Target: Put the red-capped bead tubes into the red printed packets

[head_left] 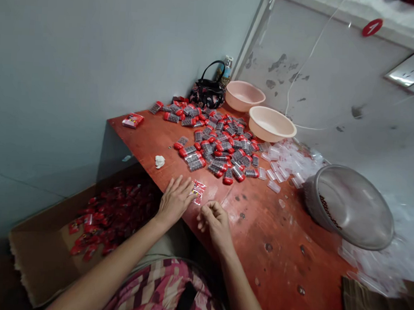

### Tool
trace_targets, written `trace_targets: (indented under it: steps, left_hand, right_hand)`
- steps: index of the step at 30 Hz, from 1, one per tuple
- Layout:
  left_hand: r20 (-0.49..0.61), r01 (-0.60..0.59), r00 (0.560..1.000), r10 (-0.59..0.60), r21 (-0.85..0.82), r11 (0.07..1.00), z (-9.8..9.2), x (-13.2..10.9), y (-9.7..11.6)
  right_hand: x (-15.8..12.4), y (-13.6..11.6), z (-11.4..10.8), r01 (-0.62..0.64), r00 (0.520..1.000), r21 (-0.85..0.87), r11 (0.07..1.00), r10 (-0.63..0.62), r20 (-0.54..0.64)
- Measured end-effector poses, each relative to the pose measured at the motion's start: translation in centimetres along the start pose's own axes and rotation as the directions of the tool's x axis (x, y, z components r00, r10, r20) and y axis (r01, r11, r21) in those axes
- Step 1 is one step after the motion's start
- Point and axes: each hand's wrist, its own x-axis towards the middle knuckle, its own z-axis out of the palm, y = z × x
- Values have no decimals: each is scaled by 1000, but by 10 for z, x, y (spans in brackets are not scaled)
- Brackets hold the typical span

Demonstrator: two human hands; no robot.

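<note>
My left hand (175, 199) lies on the near edge of the red-brown table (272, 234), fingers stretched toward a small clear packet with red print (198, 191), its fingertips touching the packet. My right hand (214, 218) rests just to the right, fingers curled inward; whether anything is in them is hidden. Beyond both hands a heap of several small red-capped dark containers (215, 141) covers the table's middle and far part.
Clear plastic caps (287, 164) lie right of the heap. A grey metal bowl (351, 206) is tipped at the right. Two pink basins (272, 124) and a black bag (207, 92) stand at the back. A cardboard box of red packets (101, 223) sits below left.
</note>
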Motion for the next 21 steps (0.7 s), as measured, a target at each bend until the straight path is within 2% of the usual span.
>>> trace_targets:
  steps: [3, 6, 8, 11, 14, 16, 18, 19, 21]
  left_hand:
    - [16, -58, 998, 57, 142, 988, 12, 9, -11]
    - [-24, -67, 997, 71, 119, 991, 15, 7, -17]
    - [-56, -68, 996, 71, 59, 996, 15, 4, -15]
    - [-80, -48, 996, 42, -85, 995, 13, -2, -3]
    - [-72, 69, 993, -97, -323, 944, 9, -8, 12]
    - [-6, 235, 962, -274, -501, 833, 5, -9, 19]
    - [167, 434, 885, -434, -632, 642, 1, -8, 22]
    - [277, 521, 837, -472, -666, 533, 0, -7, 23]
    - [474, 643, 751, -460, -683, 346, -1, -5, 22]
  right_hand:
    - [1, 0, -3, 12, 1000, -43, 999, -12, 1]
    - [10, -1, -6, 63, 996, -99, 993, -69, -63]
    - [21, -1, -6, 103, 986, -103, 989, -116, -123]
    - [37, -1, -3, 141, 981, -20, 990, -142, -135]
    - [47, -4, -2, 140, 983, 74, 987, -130, -132]
    - [49, -8, -3, 132, 986, 123, 984, -118, -117]
    - [48, -13, -6, 98, 995, 164, 982, -94, -33]
    - [48, -15, -7, 75, 997, 180, 981, -79, 17]
    - [47, -19, -11, 39, 994, 202, 979, -59, 91]
